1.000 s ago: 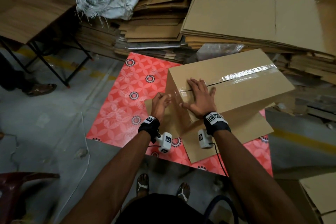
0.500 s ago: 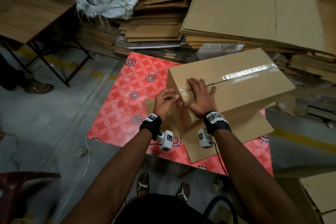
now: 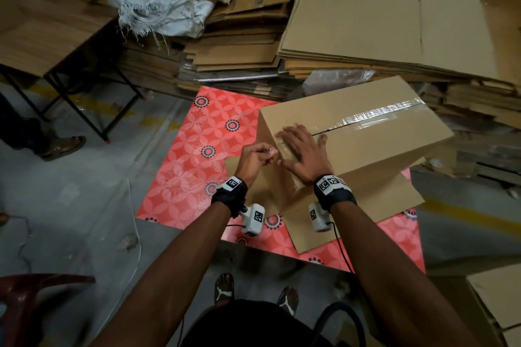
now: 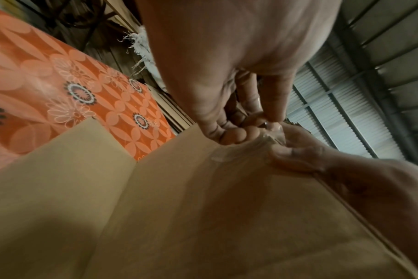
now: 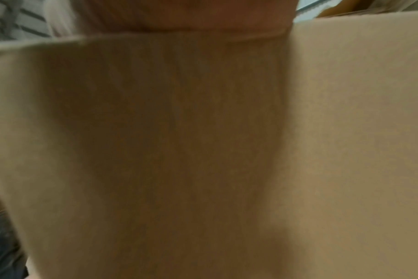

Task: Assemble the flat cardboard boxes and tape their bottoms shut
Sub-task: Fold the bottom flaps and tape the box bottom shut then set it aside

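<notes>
Standing upturned on the red patterned mat [image 3: 180, 169]: one assembled cardboard box [image 3: 375, 149], its taped bottom facing up, lower flaps splayed flat on the mat toward the near side.

Running along the box's top seam: clear tape [image 3: 377, 115], glossy, reaching from the far right edge to the near left corner and folding down over that corner.

Resting flat on the box's top at the near left corner: right hand [image 3: 303, 153], fingers straight and spread, palm pressing down over the tape end.

Held just beside that same corner, off the box's left edge: left hand [image 3: 255, 159], fingers curled, fingertips [image 4: 241, 134] pinching the crumpled loose end of the tape, close against the right thumb.

Stacked behind the box: flat cardboard sheets [image 3: 380, 25], in several uneven piles.

Behind the box and to its left: white woven sack [image 3: 163, 17], frayed; wooden table [image 3: 42, 34] on black legs.

Near side of the box: two sandalled feet [image 3: 253, 294] on grey floor.
</notes>
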### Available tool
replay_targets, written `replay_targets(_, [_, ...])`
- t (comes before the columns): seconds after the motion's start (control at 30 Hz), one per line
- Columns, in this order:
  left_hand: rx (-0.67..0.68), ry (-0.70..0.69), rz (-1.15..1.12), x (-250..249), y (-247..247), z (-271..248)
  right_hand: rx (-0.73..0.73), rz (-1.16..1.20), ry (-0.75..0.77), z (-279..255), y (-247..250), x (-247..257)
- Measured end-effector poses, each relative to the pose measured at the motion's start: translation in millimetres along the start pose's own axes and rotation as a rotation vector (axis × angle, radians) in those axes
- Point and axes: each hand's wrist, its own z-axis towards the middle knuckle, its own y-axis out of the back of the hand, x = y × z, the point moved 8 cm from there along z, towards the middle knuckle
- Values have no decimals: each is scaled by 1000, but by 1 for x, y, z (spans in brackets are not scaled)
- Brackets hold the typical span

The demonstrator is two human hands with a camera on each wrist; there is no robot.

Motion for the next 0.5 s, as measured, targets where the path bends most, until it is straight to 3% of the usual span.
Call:
replay_targets(0.23, [24,52,-90,-4,-4,-7,-119,46,11,-3,9,-1])
replay_targets(0.5, [-182,-115,7,-22,11,-11,-206,112,68,-6,14,5])
